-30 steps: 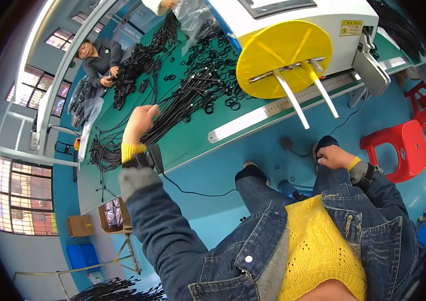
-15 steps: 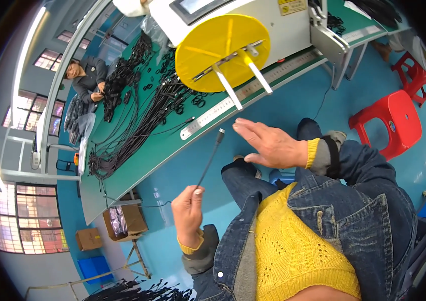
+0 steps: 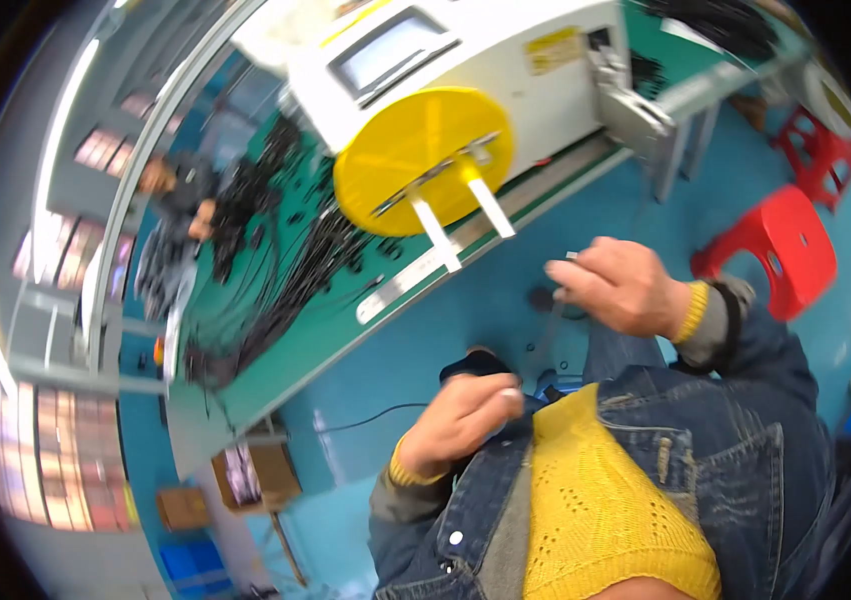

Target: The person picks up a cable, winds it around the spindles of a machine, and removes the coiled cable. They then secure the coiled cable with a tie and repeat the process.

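The left hand is closed, fingers curled and thumb laid against the forefinger, gripping a thin cable that motion blur reduces to a faint strand; the right hand pinches its upper end between thumb and bent forefinger, a small metallic tip poking past the fingertips; the cable thus spans the gap between the hands, just off the near edge of the table. Ribbed yellow knit cuffs show at both wrists, under a stiff denim jacket. On the smooth green surface, slender black cables lie in a tangled bundle toward the left end; a flat metal ruler lies along the near edge; beside it stands a white-cased machine with a round, glossy yellow disc, its two pale rods jutting over that edge.
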A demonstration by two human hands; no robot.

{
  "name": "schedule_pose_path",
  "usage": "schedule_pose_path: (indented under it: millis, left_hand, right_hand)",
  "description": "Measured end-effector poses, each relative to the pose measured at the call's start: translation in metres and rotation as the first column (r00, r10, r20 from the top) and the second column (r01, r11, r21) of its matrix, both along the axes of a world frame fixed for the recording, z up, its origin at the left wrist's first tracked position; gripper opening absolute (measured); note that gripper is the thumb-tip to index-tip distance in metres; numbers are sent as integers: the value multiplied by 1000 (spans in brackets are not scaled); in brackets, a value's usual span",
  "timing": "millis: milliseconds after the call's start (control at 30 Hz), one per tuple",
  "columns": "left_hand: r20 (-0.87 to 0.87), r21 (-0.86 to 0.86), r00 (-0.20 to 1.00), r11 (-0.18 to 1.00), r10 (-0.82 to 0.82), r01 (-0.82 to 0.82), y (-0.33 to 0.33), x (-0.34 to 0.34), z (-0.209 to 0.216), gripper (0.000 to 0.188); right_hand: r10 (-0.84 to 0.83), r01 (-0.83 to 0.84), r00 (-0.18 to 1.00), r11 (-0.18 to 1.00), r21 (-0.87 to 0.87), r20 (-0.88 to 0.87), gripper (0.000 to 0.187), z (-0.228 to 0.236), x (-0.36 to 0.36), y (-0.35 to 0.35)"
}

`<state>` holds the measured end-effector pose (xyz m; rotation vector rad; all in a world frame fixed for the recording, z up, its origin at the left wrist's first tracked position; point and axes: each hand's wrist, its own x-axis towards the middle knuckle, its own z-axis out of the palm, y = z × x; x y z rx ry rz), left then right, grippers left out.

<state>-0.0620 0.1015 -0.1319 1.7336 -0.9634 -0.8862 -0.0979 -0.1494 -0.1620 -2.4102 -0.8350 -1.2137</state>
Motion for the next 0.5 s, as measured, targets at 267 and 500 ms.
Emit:
schedule_pose_path:
  millis: [267, 500]
  left_hand:
    - [-224, -192, 843, 826, 489, -530, -31, 15, -16, 14]
    - [463, -591, 586, 724, 665, -356, -51, 72, 7, 16]
  right_hand:
    - [-83, 95, 994, 979, 182, -70, 31, -11, 14, 3]
    - [-150, 141, 989, 921, 364, -5, 29, -3, 61, 10]
